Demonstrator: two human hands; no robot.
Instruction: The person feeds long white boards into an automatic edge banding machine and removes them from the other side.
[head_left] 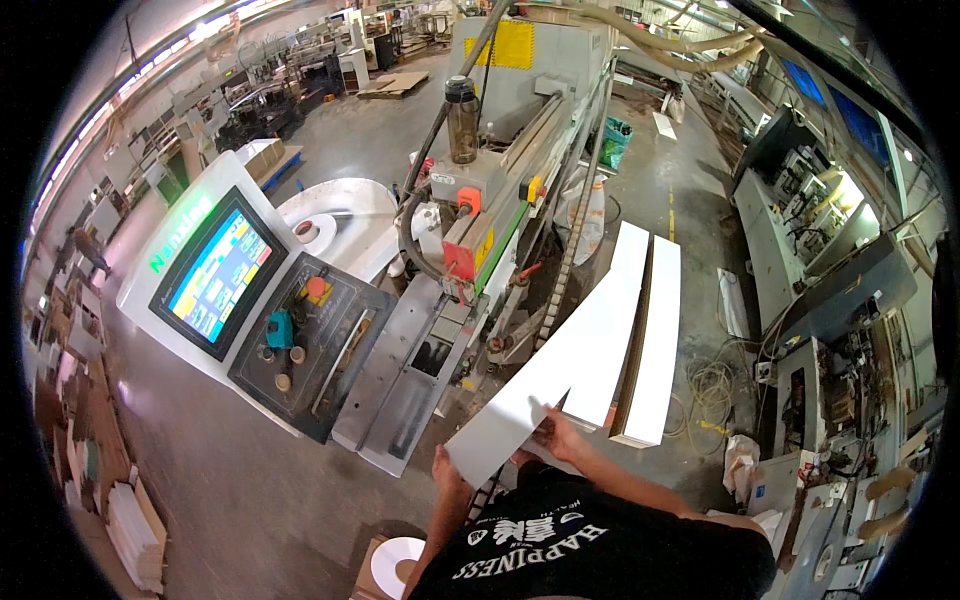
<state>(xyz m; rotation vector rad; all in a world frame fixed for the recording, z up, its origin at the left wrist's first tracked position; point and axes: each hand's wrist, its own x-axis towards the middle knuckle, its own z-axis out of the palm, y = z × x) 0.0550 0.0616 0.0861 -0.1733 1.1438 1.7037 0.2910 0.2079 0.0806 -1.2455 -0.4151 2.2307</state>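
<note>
- A grey concrete floor (240,480) spreads through a workshop hall; stacked boards (135,530) lie at far left, beside a machine's control console (215,275) with a bright screen.
- The left hand (447,470) reaches up under the near end of a long white panel (560,360), its fingers hidden beneath, so I cannot tell their spread.
- The right hand (560,435) has its fingers closed on the same panel's near edge.
- A yellow square sign (512,45) sits on the machine (520,150) behind; white panels (655,340) lie stacked just right.
</note>
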